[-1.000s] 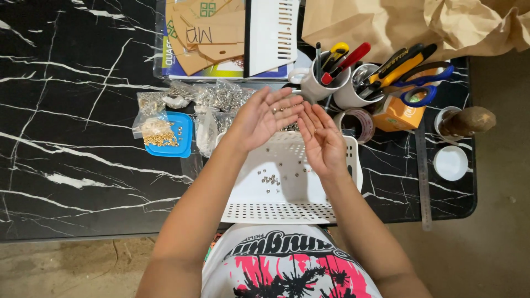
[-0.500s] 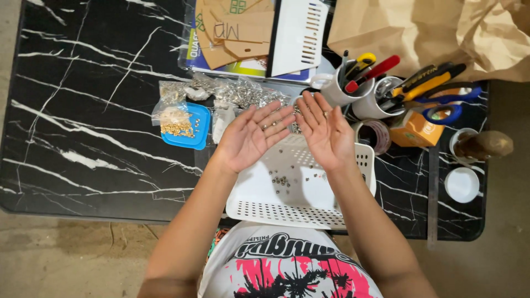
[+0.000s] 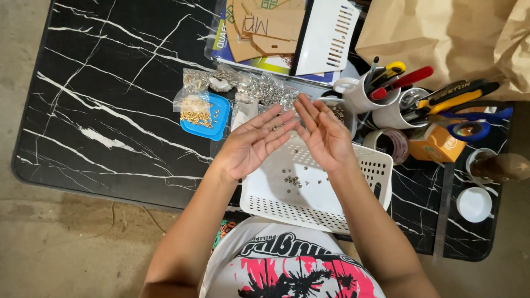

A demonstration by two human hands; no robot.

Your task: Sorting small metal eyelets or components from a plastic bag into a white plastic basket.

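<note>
My left hand [image 3: 255, 142] and my right hand [image 3: 322, 133] hover palms up, side by side, over a white perforated plastic basket [image 3: 375, 172]. Both have their fingers spread and hold nothing I can make out, though a tiny metal piece may lie on the left fingers. Several small metal bits [image 3: 293, 180] are scattered on the basket's floor below the hands. Just beyond my fingertips lie clear bags of silver hardware [image 3: 264, 88].
A blue lid with a bag of gold beads [image 3: 199, 115] sits left of the hands. Mugs of tools [image 3: 381, 96], a tape roll [image 3: 391, 144], an orange box [image 3: 436, 142], a white round lid [image 3: 473, 204] and brown paper [image 3: 441, 38] crowd the right. Cardboard pieces [image 3: 265, 27] lie at the back of the black marble table [image 3: 99, 99].
My hands have drawn slightly apart and tilted more open above the basket. The view has shifted so the table sits further right.
</note>
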